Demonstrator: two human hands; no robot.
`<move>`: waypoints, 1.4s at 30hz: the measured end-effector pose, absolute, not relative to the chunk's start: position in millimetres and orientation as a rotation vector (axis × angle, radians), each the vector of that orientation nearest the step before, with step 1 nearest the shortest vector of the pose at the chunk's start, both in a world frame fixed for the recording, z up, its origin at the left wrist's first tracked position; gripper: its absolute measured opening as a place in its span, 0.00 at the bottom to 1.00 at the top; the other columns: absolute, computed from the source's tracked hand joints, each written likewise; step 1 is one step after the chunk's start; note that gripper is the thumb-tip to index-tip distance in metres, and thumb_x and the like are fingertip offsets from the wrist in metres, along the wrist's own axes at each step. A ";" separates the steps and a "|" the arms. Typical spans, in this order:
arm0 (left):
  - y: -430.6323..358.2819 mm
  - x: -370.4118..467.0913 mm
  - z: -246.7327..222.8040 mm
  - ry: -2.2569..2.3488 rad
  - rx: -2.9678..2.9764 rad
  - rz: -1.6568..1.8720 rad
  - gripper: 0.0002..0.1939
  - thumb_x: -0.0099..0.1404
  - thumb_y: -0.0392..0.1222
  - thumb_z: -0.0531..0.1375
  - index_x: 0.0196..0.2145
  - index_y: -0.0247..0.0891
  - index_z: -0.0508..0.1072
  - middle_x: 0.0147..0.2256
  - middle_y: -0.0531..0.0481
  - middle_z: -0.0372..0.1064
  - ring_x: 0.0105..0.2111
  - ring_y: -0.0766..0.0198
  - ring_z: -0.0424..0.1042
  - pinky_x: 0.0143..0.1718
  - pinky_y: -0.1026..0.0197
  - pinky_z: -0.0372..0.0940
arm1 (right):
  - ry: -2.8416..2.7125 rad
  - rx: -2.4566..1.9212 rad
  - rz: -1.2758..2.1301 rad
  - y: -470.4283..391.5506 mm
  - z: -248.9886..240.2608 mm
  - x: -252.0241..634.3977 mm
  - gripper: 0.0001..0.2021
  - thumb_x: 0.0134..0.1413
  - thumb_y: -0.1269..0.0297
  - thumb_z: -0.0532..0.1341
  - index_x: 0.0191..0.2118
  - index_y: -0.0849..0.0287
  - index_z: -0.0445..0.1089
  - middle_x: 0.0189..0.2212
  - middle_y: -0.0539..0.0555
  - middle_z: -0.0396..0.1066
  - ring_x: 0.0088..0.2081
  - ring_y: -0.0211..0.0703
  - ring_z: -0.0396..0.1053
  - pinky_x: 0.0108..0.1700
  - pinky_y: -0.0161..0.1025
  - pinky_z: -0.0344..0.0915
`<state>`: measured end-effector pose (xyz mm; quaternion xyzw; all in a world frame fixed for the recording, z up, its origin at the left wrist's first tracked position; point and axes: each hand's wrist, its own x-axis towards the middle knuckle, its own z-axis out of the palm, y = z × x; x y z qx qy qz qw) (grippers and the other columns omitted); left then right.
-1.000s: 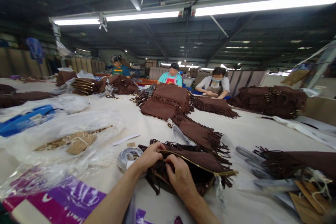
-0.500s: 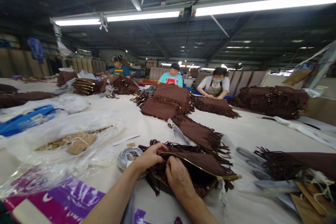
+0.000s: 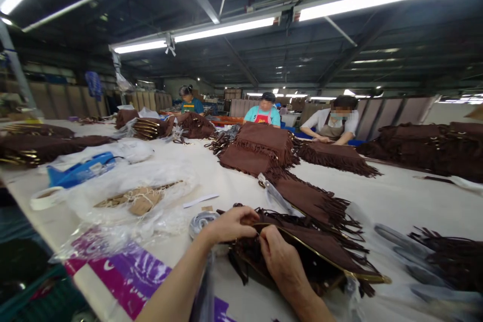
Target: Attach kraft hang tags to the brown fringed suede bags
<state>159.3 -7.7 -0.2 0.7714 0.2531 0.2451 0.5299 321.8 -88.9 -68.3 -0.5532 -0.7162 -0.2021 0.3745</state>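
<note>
A dark brown fringed bag [image 3: 302, 249] lies on the pale tabletop [image 3: 396, 196] right in front of the person, its mouth edged with a thin gold rim that runs off to the right, its fringe spilling out along the far side. Both hands sit at the bag's near left end: the left hand [image 3: 230, 224] has its fingers curled together over the rim, and the right hand [image 3: 281, 259] pinches at the same spot, though what exactly it holds there is hidden, possibly a zip pull. Just left of the bag lies a grey tape roll [image 3: 202, 221], then a clear plastic sheet [image 3: 124, 186] over tan paper tags [image 3: 141, 196]. More brown fringed bags [image 3: 264, 146] lie farther up the tabletop, where three other people work. Against the earlier frames the hands keep the same grip; the view has swung left, so the tabletop's left edge and a white tape roll [image 3: 45, 197] now show.
</note>
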 end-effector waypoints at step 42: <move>-64.3 163.0 -13.8 1.134 3.140 1.101 0.11 0.64 0.31 0.51 0.25 0.40 0.65 0.24 0.51 0.64 0.28 0.61 0.64 0.48 0.49 0.60 | -1.263 -0.991 0.973 -98.8 -36.2 319.1 0.08 0.44 0.62 0.61 0.22 0.60 0.68 0.20 0.46 0.63 0.21 0.34 0.58 0.24 0.32 0.57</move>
